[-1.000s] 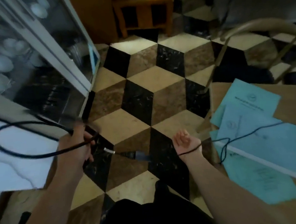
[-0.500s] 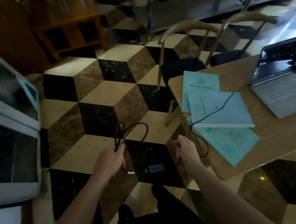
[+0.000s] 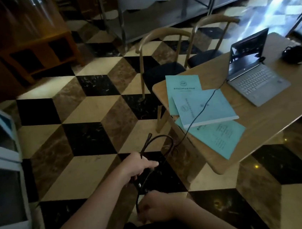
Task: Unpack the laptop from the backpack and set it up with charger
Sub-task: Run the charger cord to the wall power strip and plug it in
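An open silver laptop (image 3: 254, 79) stands on the wooden table (image 3: 270, 118) at the right. A thin black charger cable (image 3: 201, 107) runs from the laptop's left side across the blue booklets and drops off the table edge into a loop above the floor. My left hand (image 3: 139, 167) grips that black cable near a plug end that sticks up. Lower down, my right hand (image 3: 154, 206) holds another stretch of the same cable; its fingers are curled round it, partly hidden.
Three light blue booklets (image 3: 203, 108) lie on the table's left part. A dark bundle (image 3: 295, 53) sits at the table's far right. Two wooden chairs (image 3: 161, 57) stand behind the table. A white glass-fronted cabinet (image 3: 1, 167) is at the left, metal shelving behind.
My view has swung right, from the cabinet to the table and laptop. Both hands came closer together over the floor, and the right hand dropped below the left, now gripping the cable.
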